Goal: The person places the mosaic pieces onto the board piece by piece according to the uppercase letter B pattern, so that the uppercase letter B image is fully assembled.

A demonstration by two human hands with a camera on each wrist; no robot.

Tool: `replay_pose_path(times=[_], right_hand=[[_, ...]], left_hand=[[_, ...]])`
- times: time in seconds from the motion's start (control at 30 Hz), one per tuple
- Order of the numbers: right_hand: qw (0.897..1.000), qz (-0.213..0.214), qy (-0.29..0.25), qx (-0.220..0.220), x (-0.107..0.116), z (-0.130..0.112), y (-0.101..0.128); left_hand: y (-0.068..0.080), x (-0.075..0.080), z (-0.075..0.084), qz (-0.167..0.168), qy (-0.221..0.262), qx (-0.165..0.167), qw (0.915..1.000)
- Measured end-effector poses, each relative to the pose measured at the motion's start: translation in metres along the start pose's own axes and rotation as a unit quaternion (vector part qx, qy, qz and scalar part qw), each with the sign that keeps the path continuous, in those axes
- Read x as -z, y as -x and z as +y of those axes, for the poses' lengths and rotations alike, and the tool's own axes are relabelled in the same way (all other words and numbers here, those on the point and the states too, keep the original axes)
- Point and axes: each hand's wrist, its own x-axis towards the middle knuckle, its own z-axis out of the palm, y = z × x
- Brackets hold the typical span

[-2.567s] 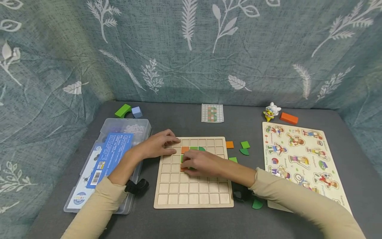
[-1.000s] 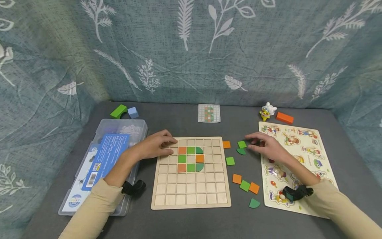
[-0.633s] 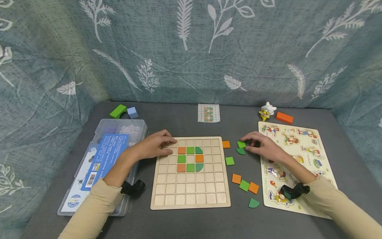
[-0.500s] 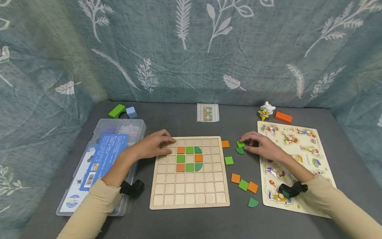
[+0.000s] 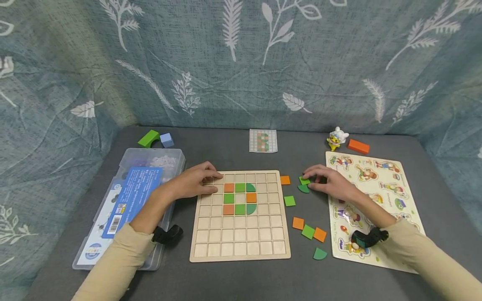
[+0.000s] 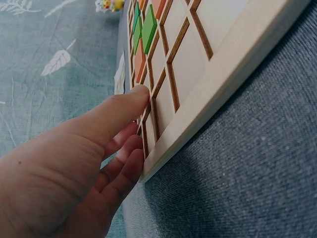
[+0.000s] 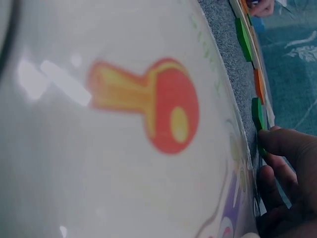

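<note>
I am viewing a grey table backed by a leaf-print curtain. Lying on it, at my left, is a clear plastic box with a blue label; at centre, a wooden grid board; at right, a picture puzzle board printed with cartoon figures.

The grid board is carrying a small block of orange and green tiles in its upper middle cells.

The left hand is resting on the board's upper left corner. In the left wrist view its fingers are lying nearly straight and loose, the tips touching the frame and the cells; it is gripping nothing.

The right hand is sitting between the two boards, its heel on the edge of the puzzle board. Its fingers are curling down over a green square tile, thumb and fingertips touching the tile's edges; I am reading this as a light pinch. The tile is sitting on the table just above a dark green quarter-round tile.

Loose tiles are lying right of the grid board: an orange one, a green one, a row of three and a quarter-round.

At the rear are standing a pattern card, a small toy figure, an orange block, a green block and a blue cube.
</note>
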Motion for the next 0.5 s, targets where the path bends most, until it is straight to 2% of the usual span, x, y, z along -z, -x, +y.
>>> replay_pose_path(times=[0.3,0.5], right_hand=[[1.000,-0.002,0.017,0.000,-0.0006,0.0021,0.0001],[0.998,0.007,0.050,0.026,-0.0020,0.0021,-0.0013]], left_hand=[[-0.0003,-0.0003,0.0013,0.001,0.002,0.004,1.0000],[0.0000,-0.0005,0.0002,0.003,0.003,0.003,1.0000]])
